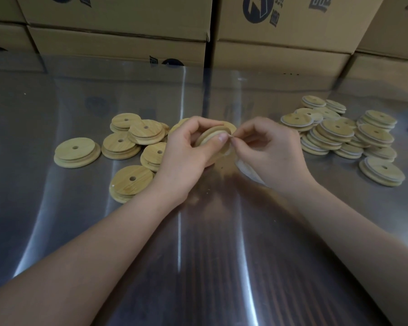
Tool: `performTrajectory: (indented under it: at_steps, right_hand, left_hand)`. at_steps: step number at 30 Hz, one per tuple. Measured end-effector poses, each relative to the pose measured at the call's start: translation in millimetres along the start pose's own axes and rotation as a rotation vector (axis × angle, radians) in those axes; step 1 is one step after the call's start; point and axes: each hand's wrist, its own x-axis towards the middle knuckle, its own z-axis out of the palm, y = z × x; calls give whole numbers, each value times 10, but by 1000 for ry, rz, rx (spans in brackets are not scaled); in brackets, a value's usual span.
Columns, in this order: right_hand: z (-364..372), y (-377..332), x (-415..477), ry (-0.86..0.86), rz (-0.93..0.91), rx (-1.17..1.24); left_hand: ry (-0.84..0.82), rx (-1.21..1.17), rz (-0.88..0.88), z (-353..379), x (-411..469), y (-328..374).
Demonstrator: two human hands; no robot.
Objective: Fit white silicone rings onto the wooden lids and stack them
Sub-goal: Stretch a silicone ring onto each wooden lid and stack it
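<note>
Fingers [199,122] of two bare hands meet over the middle of a shiny steel bench [57,220], working on one wooden lid [210,135].

At far left, bare lids [132,137] lie loosely scattered and overlapping. Each is a round disc with a small centre hole and a narrower raised step. None shows a white band, so this looks like the supply waiting to be fitted, kept within easy reach of the left arm.

Next, the left hand [186,147] holds the wooden lid tilted on edge above the bench. Its fingers curl over the top and its thumb presses the near rim, apparently to steady the lid and expose its step.

A white silicone ring [244,167] hangs partly slack below and to the right of this lid. How much of it sits on the lid cannot be made out.

The right hand [269,151] pinches the ring between thumb and forefinger, right beside the left thumb, seemingly to stretch it over the step.

At far right sits a heap of finished lids [339,135], each edged in white, in short leaning stacks. This is probably the drop-off side.

Cardboard boxes [118,41] form a wall behind the bench.
</note>
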Motion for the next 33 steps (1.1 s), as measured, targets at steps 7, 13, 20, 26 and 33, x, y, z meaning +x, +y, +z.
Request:
performTrajectory:
  at_steps: [7,13,20,26,33]
  right_hand:
    - [-57,8,51,-47,144,159]
    - [-83,43,65,-94,158,169]
    - [-96,97,42,-96,-61,-68]
    - [-102,104,45,-89,-144,-127]
    - [-39,38,17,-80,-93,-32]
  left_hand:
    - [-14,31,10,-14,11,51]
    - [-40,57,45,-29,25,48]
    - [-114,110,124,-70,49,-20]
    - [-107,251,212,-60,58,-42]
    - [-20,214,164,-27,43,-65]
